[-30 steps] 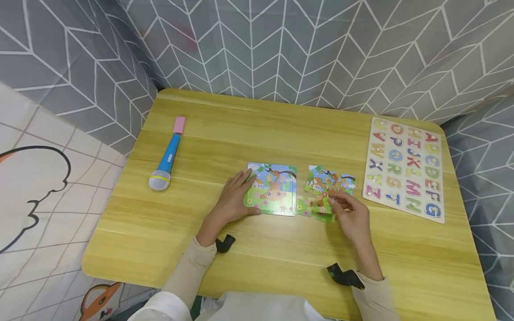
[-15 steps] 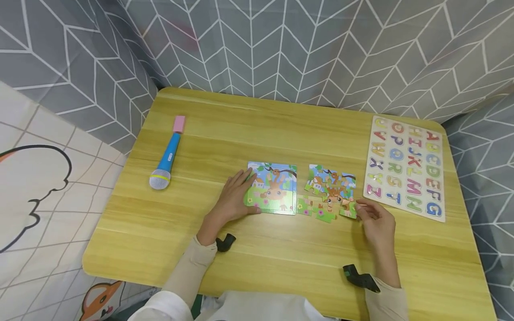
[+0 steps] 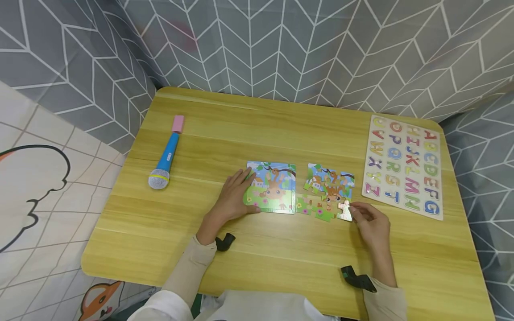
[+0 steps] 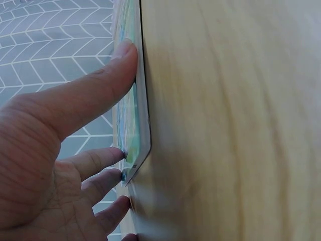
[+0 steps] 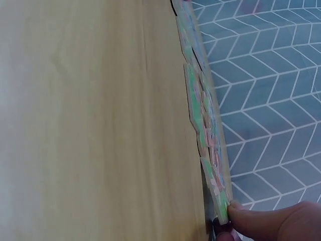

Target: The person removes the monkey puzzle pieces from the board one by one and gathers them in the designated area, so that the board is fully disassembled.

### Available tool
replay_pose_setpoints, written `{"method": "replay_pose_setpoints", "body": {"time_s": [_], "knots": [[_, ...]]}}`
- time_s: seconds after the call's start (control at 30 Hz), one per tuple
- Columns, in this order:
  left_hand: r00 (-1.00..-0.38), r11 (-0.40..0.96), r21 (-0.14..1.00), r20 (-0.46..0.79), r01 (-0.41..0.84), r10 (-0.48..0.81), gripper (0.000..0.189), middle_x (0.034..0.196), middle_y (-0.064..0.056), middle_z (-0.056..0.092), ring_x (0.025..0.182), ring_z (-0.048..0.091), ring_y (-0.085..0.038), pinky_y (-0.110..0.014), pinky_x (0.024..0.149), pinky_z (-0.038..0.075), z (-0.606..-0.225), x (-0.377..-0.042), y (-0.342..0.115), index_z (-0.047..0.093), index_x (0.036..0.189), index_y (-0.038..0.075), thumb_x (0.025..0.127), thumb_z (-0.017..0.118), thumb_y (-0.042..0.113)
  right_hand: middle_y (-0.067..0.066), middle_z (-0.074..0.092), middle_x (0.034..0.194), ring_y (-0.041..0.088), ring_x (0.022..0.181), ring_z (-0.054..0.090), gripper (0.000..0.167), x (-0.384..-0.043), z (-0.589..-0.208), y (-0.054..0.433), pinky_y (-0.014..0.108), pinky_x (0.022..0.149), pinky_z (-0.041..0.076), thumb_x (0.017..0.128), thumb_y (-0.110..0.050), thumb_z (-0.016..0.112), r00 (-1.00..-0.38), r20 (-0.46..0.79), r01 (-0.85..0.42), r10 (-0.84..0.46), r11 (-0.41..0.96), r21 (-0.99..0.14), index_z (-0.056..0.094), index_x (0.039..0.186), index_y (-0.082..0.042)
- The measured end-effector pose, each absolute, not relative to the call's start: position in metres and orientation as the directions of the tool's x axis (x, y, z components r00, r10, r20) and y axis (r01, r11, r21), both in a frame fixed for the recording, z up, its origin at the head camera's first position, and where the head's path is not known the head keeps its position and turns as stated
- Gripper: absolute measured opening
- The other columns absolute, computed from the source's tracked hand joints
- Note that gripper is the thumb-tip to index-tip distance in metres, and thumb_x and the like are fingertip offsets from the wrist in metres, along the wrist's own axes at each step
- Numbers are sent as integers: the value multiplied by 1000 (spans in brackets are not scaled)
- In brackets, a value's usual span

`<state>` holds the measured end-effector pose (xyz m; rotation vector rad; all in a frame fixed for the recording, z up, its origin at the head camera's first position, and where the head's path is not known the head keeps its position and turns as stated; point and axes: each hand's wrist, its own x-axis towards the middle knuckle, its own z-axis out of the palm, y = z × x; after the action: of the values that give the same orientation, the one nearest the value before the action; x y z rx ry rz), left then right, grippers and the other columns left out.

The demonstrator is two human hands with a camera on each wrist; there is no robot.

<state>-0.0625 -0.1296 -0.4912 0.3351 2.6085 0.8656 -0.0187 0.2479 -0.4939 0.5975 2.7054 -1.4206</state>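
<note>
A square puzzle board [image 3: 273, 189] with a monkey picture lies flat in the middle of the table. My left hand [image 3: 234, 196] rests at its left side, fingers lightly extended against the edge. In the left wrist view the thumb [image 4: 120, 57] lies along the board's near edge. To the right, several jigsaw pieces [image 3: 330, 185] form a partly joined monkey picture. My right hand [image 3: 371, 223] pinches a corner jigsaw piece [image 3: 344, 211] at that picture's near right corner; it catches the light. In the right wrist view, this piece [image 5: 215, 191] is tilted, its outer end between thumb and finger.
An alphabet board [image 3: 403, 167] with coloured letters lies at the right of the wooden table [image 3: 257, 263]. On the left are a blue toy microphone [image 3: 163, 162] and a pink block [image 3: 178, 124]. Patterned grey curtains [image 3: 257, 49] hang behind the table.
My right hand has carried the jigsaw piece rightward from over the other pieces to their near right corner, where it now tilts and shines. The left hand and puzzle board have stayed put.
</note>
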Motion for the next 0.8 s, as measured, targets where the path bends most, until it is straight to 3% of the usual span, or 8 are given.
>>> {"method": "replay_pose_setpoints", "body": {"time_s": [0.27, 0.53, 0.67, 0.8], "knots": [[-903, 783, 614, -274, 101, 331, 107, 171, -8, 13, 160, 5, -33, -55, 130, 2, -492, -63, -129, 24, 160, 11, 77, 86, 39, 5, 76, 95, -10, 69, 57, 21, -20, -494, 246, 10, 62, 50, 95, -17, 70, -928, -194, 352, 318, 579, -735, 75, 110, -3], [-903, 777, 620, -267, 105, 335, 108, 171, -8, 13, 159, 5, -33, -55, 130, 2, -491, -64, -126, 24, 160, 11, 77, 87, 40, 15, 74, 103, -7, 70, 54, 23, -20, -493, 248, 12, 60, 47, 97, -17, 68, -930, -212, 358, 302, 600, -715, 73, 114, -2], [-902, 777, 619, -262, 114, 342, 108, 171, -9, 13, 159, 5, -34, -56, 130, 2, -491, -65, -126, 24, 160, 11, 77, 87, 40, 11, 73, 99, -6, 70, 54, 24, -19, -493, 247, 13, 59, 47, 97, -19, 68, -926, -215, 365, 309, 597, -714, 73, 113, -2], [-899, 776, 620, -269, 112, 345, 108, 171, -8, 13, 159, 5, -33, -55, 130, 1, -490, -65, -125, 24, 160, 11, 77, 87, 40, -10, 68, 83, -5, 68, 53, 24, -17, -492, 245, 14, 57, 46, 97, -20, 68, -919, -197, 372, 343, 581, -724, 74, 111, -2]]}}
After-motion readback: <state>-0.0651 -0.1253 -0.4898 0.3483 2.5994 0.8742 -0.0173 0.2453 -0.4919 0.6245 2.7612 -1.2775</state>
